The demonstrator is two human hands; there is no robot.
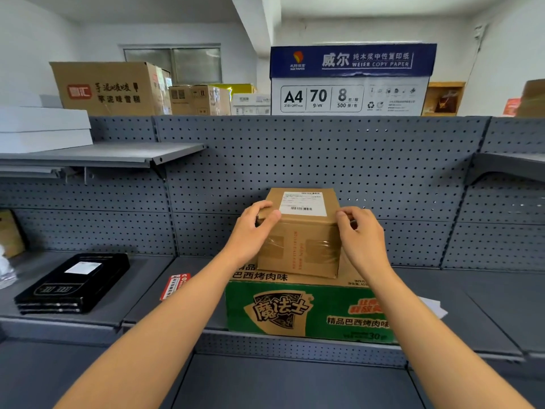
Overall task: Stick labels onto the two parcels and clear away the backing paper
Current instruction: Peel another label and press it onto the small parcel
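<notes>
A small brown cardboard parcel stands on a larger green and brown carton on the grey shelf. A white shipping label with barcodes lies flat on the parcel's top. My left hand grips the parcel's upper left corner. My right hand holds its upper right edge with the fingers curled. A black flat parcel with a white label lies on the shelf to the left. White paper sticks out behind the carton's right side; I cannot tell whether it is backing paper.
A red and white slip lies on the shelf between the black parcel and the carton. A grey pegboard wall backs the shelf. Above it stand cardboard boxes and an A4 copy paper box. A shelf juts out at upper left.
</notes>
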